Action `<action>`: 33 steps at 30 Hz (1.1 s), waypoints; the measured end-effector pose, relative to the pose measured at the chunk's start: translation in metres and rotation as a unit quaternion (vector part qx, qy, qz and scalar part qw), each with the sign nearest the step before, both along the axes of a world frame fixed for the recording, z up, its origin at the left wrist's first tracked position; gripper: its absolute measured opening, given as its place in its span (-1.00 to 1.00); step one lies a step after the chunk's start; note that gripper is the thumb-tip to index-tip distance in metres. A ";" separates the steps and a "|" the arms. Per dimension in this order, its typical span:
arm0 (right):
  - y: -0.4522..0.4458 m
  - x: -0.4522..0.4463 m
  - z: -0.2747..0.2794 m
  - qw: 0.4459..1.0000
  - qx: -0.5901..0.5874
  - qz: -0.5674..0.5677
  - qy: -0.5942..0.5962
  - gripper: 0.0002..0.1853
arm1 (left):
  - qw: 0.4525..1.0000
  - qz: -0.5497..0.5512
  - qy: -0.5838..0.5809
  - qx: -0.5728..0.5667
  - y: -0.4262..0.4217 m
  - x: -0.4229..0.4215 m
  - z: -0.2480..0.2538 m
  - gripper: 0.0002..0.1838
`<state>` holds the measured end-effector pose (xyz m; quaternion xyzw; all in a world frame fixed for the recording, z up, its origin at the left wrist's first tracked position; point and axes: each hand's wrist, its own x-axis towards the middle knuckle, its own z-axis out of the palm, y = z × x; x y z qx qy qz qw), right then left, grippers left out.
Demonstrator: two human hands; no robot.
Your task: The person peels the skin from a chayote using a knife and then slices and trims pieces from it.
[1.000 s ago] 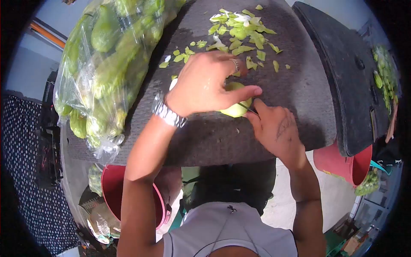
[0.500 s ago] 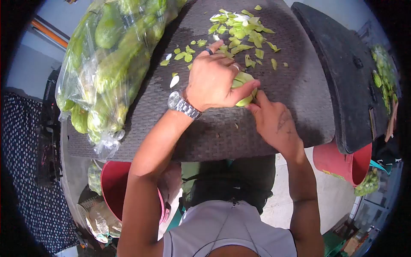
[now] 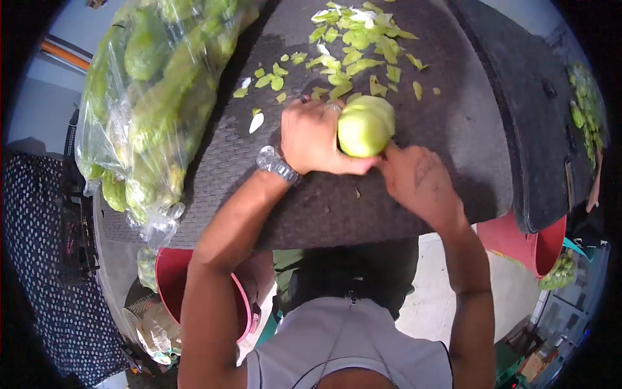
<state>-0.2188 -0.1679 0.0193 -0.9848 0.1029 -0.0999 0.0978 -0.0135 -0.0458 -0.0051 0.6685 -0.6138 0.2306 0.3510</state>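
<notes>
A pale green chayote [image 3: 366, 126], its surface smooth and cut bare where it faces me, is held above the dark woven tabletop [image 3: 291, 217]. My left hand [image 3: 312, 139], wearing rings and a metal watch, is closed around its left side with the thumb along the near side. My right hand [image 3: 418, 181] is closed at the chayote's lower right, fingertips close against it. What the right fingers grip is hidden from view. Just beyond the hands lie green peel pieces [image 3: 356, 42], with a few white slices among them.
A clear plastic bag [image 3: 146, 123] full of chayotes lies on the left of the table. A black folded panel [image 3: 518, 110] stands along the right side. Red bins [image 3: 172, 279] sit below the table edge on both sides, and a bag of green produce [image 3: 583, 107] is far right.
My left hand has shifted from over the chayote to its left side, turning it so more of its pale surface shows. My right hand stays close beside it.
</notes>
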 end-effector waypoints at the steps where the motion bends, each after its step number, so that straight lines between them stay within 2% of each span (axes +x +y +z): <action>1: -0.006 0.003 -0.007 0.998 -0.047 0.018 -0.036 -0.85 | 1.000 0.002 0.013 0.014 -0.005 -0.001 0.003 -0.13; 2: -0.009 0.005 -0.012 0.999 -0.033 0.017 -0.009 -0.85 | 1.000 0.008 -0.017 0.023 -0.009 -0.005 0.007 -0.09; 4: -0.013 0.005 -0.012 0.998 -0.005 0.001 0.055 -0.84 | 1.000 -0.003 0.010 0.009 -0.014 -0.005 0.001 -0.12; 6: -0.021 -0.003 -0.025 0.960 -0.271 0.067 -0.005 -0.79 | 0.999 -0.046 0.025 -0.016 -0.012 -0.005 0.003 -0.21; 7: -0.024 -0.002 -0.028 0.950 -0.301 0.076 -0.023 -0.78 | 0.997 -0.062 0.027 -0.035 -0.014 0.001 0.006 -0.26; 8: -0.027 0.000 -0.030 0.939 -0.331 0.084 -0.043 -0.76 | 0.993 -0.082 0.076 -0.032 -0.014 0.003 0.005 -0.31; 10: -0.019 0.008 -0.011 0.980 -0.183 0.051 -0.052 -0.76 | 0.978 -0.115 0.173 -0.030 -0.012 0.004 0.002 -0.40; 11: -0.021 0.014 -0.004 0.997 -0.072 0.028 -0.018 -0.75 | 0.976 -0.101 0.190 -0.026 -0.010 0.004 0.005 -0.48; 13: -0.026 0.024 0.006 0.987 0.153 -0.021 0.048 -0.74 | 0.948 -0.035 0.315 -0.001 -0.002 0.003 0.009 -0.56; 14: -0.026 0.024 0.009 0.985 0.165 -0.027 0.046 -0.73 | 0.926 -0.017 0.376 -0.009 0.001 0.005 0.007 -0.58; 18: -0.025 0.018 0.017 0.972 0.219 -0.074 0.049 -0.70 | 0.910 0.049 0.408 -0.062 0.007 0.008 0.027 -0.50; 21: -0.027 0.009 0.027 0.953 0.278 -0.111 0.041 -0.71 | 0.867 0.008 0.482 -0.124 0.010 0.011 0.048 -0.42; 22: -0.029 0.006 0.029 0.945 0.302 -0.121 0.038 -0.71 | 0.831 -0.048 0.535 -0.146 0.010 0.020 0.045 -0.40; 24: -0.034 0.001 0.029 0.941 0.299 -0.156 -0.001 -0.71 | 0.749 -0.089 0.631 -0.182 0.006 0.029 0.045 -0.47; 25: -0.035 0.000 0.030 0.939 0.297 -0.174 -0.020 -0.71 | 0.683 -0.107 0.698 -0.184 0.007 0.032 0.044 -0.50; 27: -0.037 0.006 0.045 0.898 0.382 -0.212 -0.060 -0.70 | 0.533 -0.140 0.813 -0.187 0.013 0.038 0.036 -0.56; 28: -0.041 0.013 0.052 0.873 0.423 -0.227 -0.080 -0.69 | 0.467 -0.209 0.840 -0.183 0.014 0.045 0.030 -0.61; 30: -0.055 0.029 0.060 0.890 0.395 -0.191 -0.123 -0.67 | 0.373 -0.335 0.853 -0.145 0.016 0.046 0.026 -0.58; 31: -0.055 0.041 0.066 0.895 0.379 -0.179 -0.154 -0.68 | 0.324 -0.381 0.856 -0.134 0.015 0.047 0.023 -0.49; 33: -0.060 0.071 0.067 0.897 0.340 -0.133 -0.248 -0.68 | 0.299 -0.408 0.852 -0.136 0.013 0.043 0.019 -0.42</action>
